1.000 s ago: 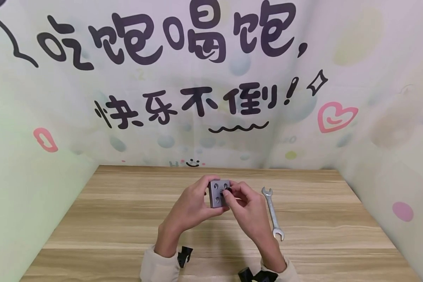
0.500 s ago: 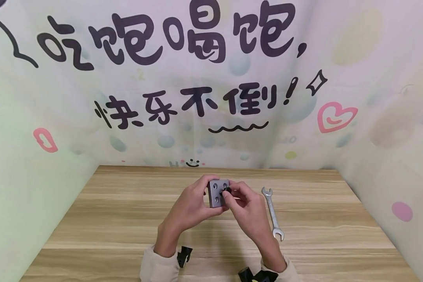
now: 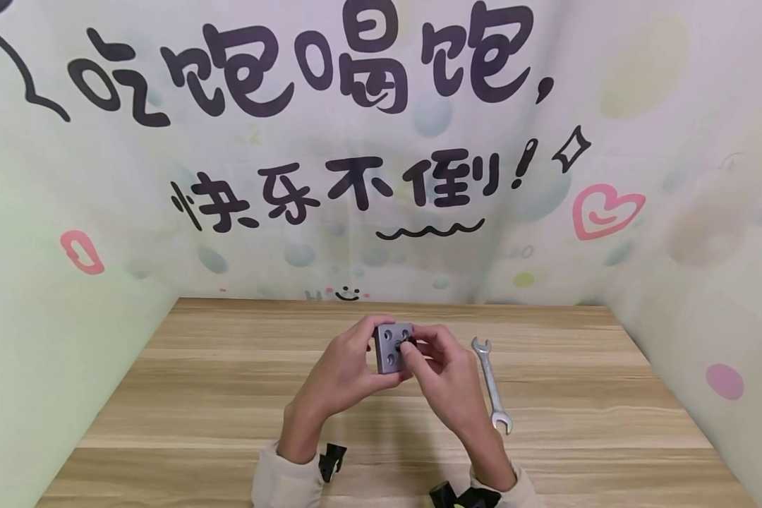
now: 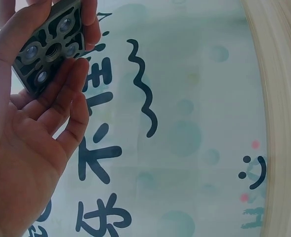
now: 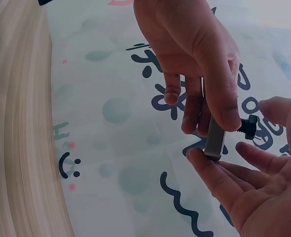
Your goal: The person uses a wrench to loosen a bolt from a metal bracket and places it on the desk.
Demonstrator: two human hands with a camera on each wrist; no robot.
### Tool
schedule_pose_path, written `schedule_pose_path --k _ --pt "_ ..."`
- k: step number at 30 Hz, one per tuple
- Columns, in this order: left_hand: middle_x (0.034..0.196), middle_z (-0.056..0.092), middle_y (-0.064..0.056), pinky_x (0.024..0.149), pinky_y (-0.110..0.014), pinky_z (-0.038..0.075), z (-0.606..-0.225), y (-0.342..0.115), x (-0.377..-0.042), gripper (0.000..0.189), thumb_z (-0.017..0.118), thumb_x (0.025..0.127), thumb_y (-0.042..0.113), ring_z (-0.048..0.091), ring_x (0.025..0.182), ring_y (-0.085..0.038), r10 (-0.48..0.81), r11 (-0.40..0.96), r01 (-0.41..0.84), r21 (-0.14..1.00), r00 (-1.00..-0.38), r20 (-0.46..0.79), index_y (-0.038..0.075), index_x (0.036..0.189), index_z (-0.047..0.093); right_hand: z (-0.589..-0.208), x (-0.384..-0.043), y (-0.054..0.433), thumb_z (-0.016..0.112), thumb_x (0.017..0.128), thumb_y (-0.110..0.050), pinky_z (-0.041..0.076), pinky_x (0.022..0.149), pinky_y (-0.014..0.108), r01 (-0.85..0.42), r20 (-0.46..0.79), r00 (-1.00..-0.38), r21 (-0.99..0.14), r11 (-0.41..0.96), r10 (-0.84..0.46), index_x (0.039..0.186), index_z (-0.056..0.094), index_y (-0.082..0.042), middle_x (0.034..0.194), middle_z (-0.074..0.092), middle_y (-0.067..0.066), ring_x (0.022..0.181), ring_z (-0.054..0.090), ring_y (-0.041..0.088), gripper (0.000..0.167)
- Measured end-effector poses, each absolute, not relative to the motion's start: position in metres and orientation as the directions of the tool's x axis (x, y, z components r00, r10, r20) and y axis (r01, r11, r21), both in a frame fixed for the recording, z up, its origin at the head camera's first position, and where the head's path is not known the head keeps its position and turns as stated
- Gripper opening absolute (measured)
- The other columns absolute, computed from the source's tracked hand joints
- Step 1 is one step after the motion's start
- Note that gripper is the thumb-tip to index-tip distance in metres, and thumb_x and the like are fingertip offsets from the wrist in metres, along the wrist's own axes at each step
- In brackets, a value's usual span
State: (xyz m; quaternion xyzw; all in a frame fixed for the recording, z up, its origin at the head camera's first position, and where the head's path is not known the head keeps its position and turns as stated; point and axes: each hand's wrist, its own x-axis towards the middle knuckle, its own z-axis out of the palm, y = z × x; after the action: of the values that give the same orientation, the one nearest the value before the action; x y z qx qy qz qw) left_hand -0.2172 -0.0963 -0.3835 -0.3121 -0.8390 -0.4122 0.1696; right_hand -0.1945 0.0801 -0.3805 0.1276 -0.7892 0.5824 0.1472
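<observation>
My left hand [image 3: 346, 367] grips a grey square metal plate [image 3: 385, 356] by its edges, thumb along the near edge and fingers on the far side. Round holes sit near the plate's corners. A black bolt [image 5: 250, 127] stands at its middle, head outward, with some thread showing between head and plate. My right hand [image 3: 447, 374] has thumb and forefinger on either side of the bolt head, while other fingers touch the plate's edge. In the left wrist view, the plate's ribbed underside [image 4: 53, 35] shows a threaded centre hole. Part of the bolt is covered by my thumb in the head view.
A double open-ended wrench [image 3: 492, 384] lies on the wooden table [image 3: 209, 395], just right of my right hand. Behind the table hangs a printed cloth [image 3: 355, 247] with black lettering. Pale walls close off both sides.
My right fingers shift slightly around the bolt. The plate and my left hand stay almost still, and the wrench has not moved.
</observation>
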Motion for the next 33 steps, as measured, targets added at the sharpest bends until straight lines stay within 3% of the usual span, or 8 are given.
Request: schedule_pose_path --k 3,8,17,23,33 --pt "0.109 0.066 -0.006 0.073 -0.026 0.054 -0.3833 -0.0954 -0.2172 0.069 0.089 0.072 0.021 0.062 0.085 -0.014 0.388 0.466 0.666 0.582 -0.745 0.542 0.004 0.128 0.053 -0.3805 -0.1950 0.0792 0.069 0.093 -0.015 0.057 0.079 0.028 -0.355 0.378 -0.926 -0.878 0.320 0.009 0.093 0.066 -0.007 0.115 0.071 0.014 0.095 0.072 0.021 0.009" --pt "0.108 0.066 -0.005 0.073 -0.025 0.053 -0.3835 -0.0933 -0.2177 0.070 0.089 0.073 0.022 0.061 0.085 -0.013 0.400 0.470 0.675 0.568 -0.737 0.545 0.002 0.129 0.053 -0.3806 -0.1960 0.0785 0.070 0.092 -0.014 0.057 0.076 0.026 -0.334 0.372 -0.927 -0.875 0.351 0.047 0.078 0.064 -0.007 0.115 0.072 0.015 0.092 0.073 0.019 0.017" --pt "0.109 0.067 -0.007 0.073 -0.026 0.054 -0.3840 -0.0941 -0.2172 0.069 0.089 0.073 0.022 0.062 0.085 -0.014 0.392 0.481 0.666 0.570 -0.745 0.539 0.003 0.129 0.053 -0.3808 -0.1964 0.0790 0.070 0.092 -0.010 0.058 0.076 0.027 -0.364 0.389 -0.921 -0.873 0.324 0.015 0.086 0.067 -0.006 0.114 0.072 0.014 0.092 0.072 0.019 0.008" --pt "0.109 0.067 -0.007 0.074 -0.033 0.056 -0.3844 -0.0946 -0.2177 0.069 0.089 0.073 0.021 0.063 0.086 -0.015 0.397 0.472 0.669 0.575 -0.743 0.539 0.002 0.128 0.053 -0.3808 -0.1956 0.0799 0.069 0.092 -0.009 0.058 0.076 0.027 -0.388 0.405 -0.914 -0.866 0.317 -0.011 0.090 0.068 -0.006 0.115 0.071 0.015 0.092 0.072 0.018 0.004" --pt "0.109 0.066 -0.006 0.072 -0.025 0.053 -0.3838 -0.0954 -0.2183 0.070 0.089 0.072 0.022 0.062 0.086 -0.013 0.401 0.486 0.677 0.553 -0.735 0.547 0.002 0.129 0.052 -0.3815 -0.1955 0.0812 0.070 0.090 -0.007 0.058 0.077 0.028 -0.396 0.411 -0.911 -0.853 0.340 -0.029 0.099 0.071 -0.006 0.116 0.071 0.013 0.095 0.072 0.022 0.008"
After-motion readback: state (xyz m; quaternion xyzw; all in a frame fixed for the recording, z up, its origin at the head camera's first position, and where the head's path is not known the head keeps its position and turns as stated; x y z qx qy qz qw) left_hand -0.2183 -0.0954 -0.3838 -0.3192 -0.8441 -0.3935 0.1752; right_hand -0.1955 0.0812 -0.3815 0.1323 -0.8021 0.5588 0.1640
